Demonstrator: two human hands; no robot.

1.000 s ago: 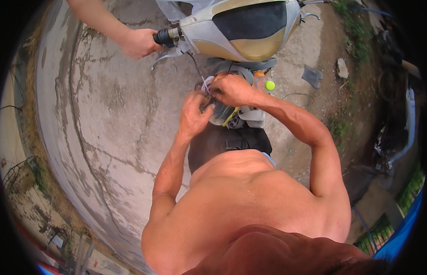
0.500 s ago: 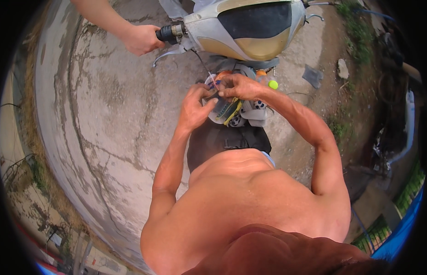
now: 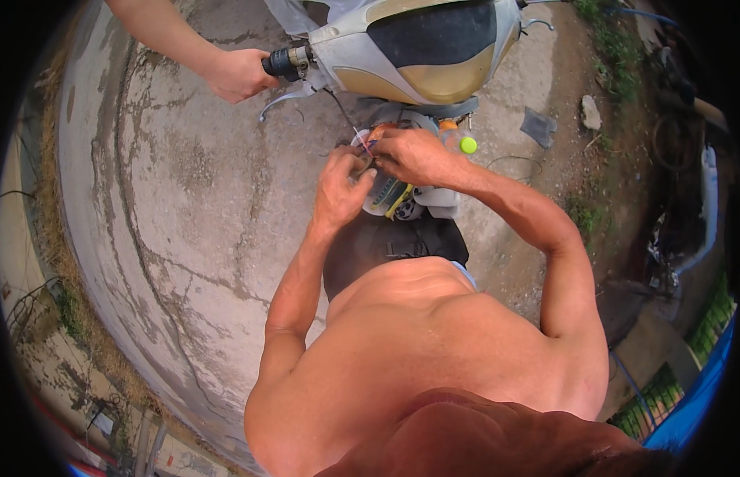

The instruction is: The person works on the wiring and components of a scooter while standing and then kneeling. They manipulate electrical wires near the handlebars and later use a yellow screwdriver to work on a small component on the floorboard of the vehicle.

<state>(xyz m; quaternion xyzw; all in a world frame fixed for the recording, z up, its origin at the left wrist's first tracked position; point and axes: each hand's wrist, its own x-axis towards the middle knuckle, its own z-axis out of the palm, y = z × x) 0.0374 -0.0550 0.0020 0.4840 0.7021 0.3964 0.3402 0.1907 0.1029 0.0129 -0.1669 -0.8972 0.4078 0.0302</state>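
My left hand (image 3: 340, 191) is closed in a pinch in front of my waist, its fingertips at several thin coloured wires (image 3: 368, 148). Close against it, my right hand (image 3: 422, 156) is also closed at the fingertips on the wires. A dark cable (image 3: 340, 105) runs down to them from the scooter's handlebar. The exact wire ends are hidden by my fingers. Beneath my hands lie tools and parts, among them a yellow-edged item (image 3: 399, 199). The gold, silver and black scooter front (image 3: 433, 48) stands just beyond.
Another person's hand (image 3: 237, 75) grips the black handlebar grip (image 3: 284, 64) at the upper left, above a brake lever (image 3: 286, 100). A clear bottle with a lime cap (image 3: 467, 145) stands right of my hands. A grey scrap (image 3: 537, 127) and a stone (image 3: 590, 114) lie on the ground.
My right hand has rolled over so its back faces up more, its fingers staying on the wires. The scooter and the other person's hand sit slightly further left in the picture.
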